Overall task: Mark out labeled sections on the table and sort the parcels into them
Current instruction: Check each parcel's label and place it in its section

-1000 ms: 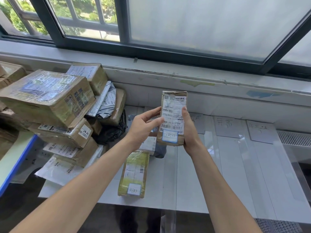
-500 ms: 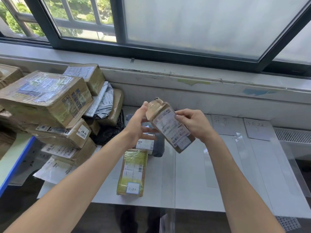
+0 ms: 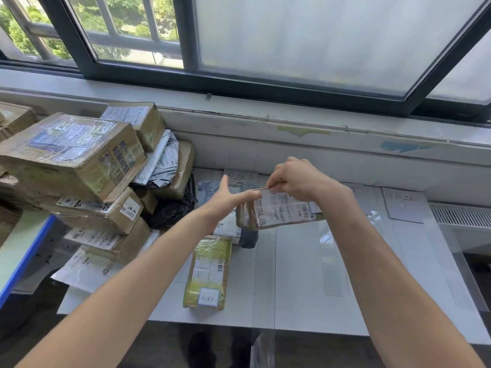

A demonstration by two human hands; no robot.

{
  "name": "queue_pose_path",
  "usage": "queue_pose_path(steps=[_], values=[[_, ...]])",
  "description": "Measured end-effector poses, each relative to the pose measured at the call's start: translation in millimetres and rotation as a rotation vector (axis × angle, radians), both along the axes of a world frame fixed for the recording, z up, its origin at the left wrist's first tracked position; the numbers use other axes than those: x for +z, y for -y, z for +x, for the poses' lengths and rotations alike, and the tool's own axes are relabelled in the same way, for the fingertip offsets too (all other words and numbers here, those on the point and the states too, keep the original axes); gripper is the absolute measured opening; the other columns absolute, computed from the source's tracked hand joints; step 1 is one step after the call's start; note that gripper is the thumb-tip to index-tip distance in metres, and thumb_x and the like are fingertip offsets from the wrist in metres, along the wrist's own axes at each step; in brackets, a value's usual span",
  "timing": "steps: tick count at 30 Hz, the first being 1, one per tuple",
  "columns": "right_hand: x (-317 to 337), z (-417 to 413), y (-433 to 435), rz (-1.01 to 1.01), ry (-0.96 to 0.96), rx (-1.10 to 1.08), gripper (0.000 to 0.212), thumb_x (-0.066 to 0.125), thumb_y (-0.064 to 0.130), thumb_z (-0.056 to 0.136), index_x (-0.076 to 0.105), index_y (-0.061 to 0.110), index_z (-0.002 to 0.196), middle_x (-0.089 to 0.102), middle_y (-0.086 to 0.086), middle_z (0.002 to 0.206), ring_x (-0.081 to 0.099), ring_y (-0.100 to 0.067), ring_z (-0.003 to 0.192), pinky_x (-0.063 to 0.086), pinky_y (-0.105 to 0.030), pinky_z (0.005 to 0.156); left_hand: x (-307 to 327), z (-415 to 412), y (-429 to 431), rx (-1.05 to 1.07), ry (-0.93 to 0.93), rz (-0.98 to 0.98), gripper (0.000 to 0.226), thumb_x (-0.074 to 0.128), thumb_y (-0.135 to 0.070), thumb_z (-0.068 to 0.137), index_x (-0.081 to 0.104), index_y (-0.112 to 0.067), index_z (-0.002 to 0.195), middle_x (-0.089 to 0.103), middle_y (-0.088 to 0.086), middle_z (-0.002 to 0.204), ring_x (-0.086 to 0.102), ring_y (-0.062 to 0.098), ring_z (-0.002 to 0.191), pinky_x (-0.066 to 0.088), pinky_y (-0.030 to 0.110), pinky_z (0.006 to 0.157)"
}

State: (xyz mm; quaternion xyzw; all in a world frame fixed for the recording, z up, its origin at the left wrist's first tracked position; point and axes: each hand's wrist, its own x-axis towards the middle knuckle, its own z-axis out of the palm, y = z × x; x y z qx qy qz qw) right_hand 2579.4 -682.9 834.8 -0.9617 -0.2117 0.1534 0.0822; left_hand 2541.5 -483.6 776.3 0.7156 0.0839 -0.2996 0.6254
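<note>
My right hand (image 3: 300,179) grips a small brown parcel (image 3: 276,212) by its far long edge, holding it on its side above the white table (image 3: 300,274). Its white shipping label faces me. My left hand (image 3: 225,200) is just left of the parcel, fingers straight, fingertips at its near-left end. Under the hands lies a grey mailer bag (image 3: 247,236). A yellow-green taped parcel (image 3: 208,272) lies flat in a left section. Handwritten paper labels (image 3: 405,205) sit along the table's back edge, and clear tape strips (image 3: 330,261) divide the sections.
A tall pile of cardboard boxes (image 3: 71,155) and mailer bags (image 3: 162,163) fills the left. A black bag (image 3: 172,205) lies at its foot. The window sill wall (image 3: 318,152) backs the table. A vent grille (image 3: 462,216) is at the right.
The parcel went from upright in both hands to lying sideways and further right, held by my right hand alone. My left hand let go and opened.
</note>
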Motion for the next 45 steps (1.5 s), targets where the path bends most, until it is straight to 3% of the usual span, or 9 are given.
queue_pose_path(steps=[3,6,11,18,23,27,29,41,45], values=[[1.4,-1.7,-11.6,-0.018,-0.040,0.085,0.017,0.064,0.032,0.095,0.074,0.033,0.109,0.058,0.019,0.096,0.034,-0.010,0.096,0.030,-0.029,0.091,7.4,-0.4,-4.8,-0.238,0.035,0.043,0.083,0.073,-0.042,0.084,0.028,-0.029,0.153,0.036,0.000,0.154,0.038,0.019,0.140,0.034,0.034,0.107],[-4.4,-2.5,-28.2,-0.032,-0.040,0.132,0.016,0.067,0.036,0.092,0.074,0.039,0.105,0.062,0.018,0.100,0.037,-0.012,0.099,0.031,-0.030,0.096,11.5,-3.1,-7.2,-0.393,0.100,0.086,0.034,0.068,-0.041,0.089,0.068,-0.028,0.120,0.071,-0.005,0.106,0.067,0.014,0.094,0.049,0.034,0.085],[-26.9,-5.1,-37.6,-0.041,-0.052,0.142,0.010,0.069,0.044,0.087,0.071,0.050,0.095,0.061,0.016,0.100,0.036,-0.016,0.103,0.031,-0.038,0.106,-1.4,-18.4,-2.2,-0.193,0.280,0.314,0.040,0.072,-0.042,0.084,0.071,-0.002,0.083,0.039,0.000,0.056,0.029,0.012,0.046,0.022,0.026,0.047],[-22.0,-6.7,-43.9,0.024,0.029,0.165,0.008,0.069,0.035,0.086,0.076,0.037,0.090,0.067,0.013,0.093,0.042,-0.015,0.107,0.024,-0.038,0.111,-6.2,-23.3,5.7,0.055,0.172,0.178,0.027,0.080,-0.019,0.081,0.059,-0.006,0.069,0.047,-0.005,0.051,0.040,0.006,0.041,0.032,0.017,0.043],[-28.7,-10.9,-22.9,0.488,0.664,-0.324,0.033,0.071,0.032,0.087,0.067,0.024,0.119,0.062,0.003,0.122,0.049,-0.018,0.124,0.026,-0.043,0.116,-0.5,-19.1,5.5,0.283,0.092,-0.039,0.024,0.080,-0.022,0.081,0.065,-0.004,0.079,0.067,0.007,0.074,0.061,0.018,0.063,0.049,0.026,0.054],[-37.9,-40.9,-6.5,1.290,-0.228,-0.809,0.107,0.077,0.058,0.073,0.016,0.029,0.156,0.028,0.004,0.159,0.042,-0.013,0.135,0.041,-0.036,0.108,8.7,-20.7,3.6,0.260,0.063,-0.206,0.019,0.076,-0.019,0.085,0.064,-0.005,0.082,0.072,0.009,0.082,0.070,0.021,0.073,0.058,0.033,0.061],[-51.0,-54.4,-1.2,1.366,-0.458,-0.760,0.100,0.075,0.053,0.077,0.014,0.033,0.154,0.038,0.006,0.155,0.054,-0.010,0.124,0.048,-0.029,0.096,10.5,-22.6,2.3,0.226,0.080,-0.226,0.018,0.074,-0.017,0.086,0.062,-0.005,0.081,0.073,0.008,0.081,0.071,0.018,0.071,0.056,0.030,0.057],[-75.5,-90.2,-1.2,1.232,-0.602,-0.567,0.074,0.063,0.046,0.087,0.027,0.035,0.150,0.058,0.008,0.138,0.057,-0.016,0.126,0.037,-0.049,0.111,7.1,-37.8,-11.2,0.158,0.047,-0.236,0.035,0.069,-0.029,0.090,0.062,-0.022,0.123,0.073,-0.002,0.112,0.068,0.019,0.108,0.055,0.052,0.092],[-88.8,-118.7,-1.5,1.228,-0.682,-0.574,0.063,0.058,0.045,0.089,0.035,0.039,0.147,0.058,0.005,0.138,0.056,-0.019,0.127,0.037,-0.053,0.111,-1.6,-58.7,-9.5,0.127,0.047,-0.171,0.027,0.068,-0.030,0.091,0.067,-0.026,0.118,0.074,-0.005,0.109,0.070,0.015,0.103,0.058,0.051,0.085]])
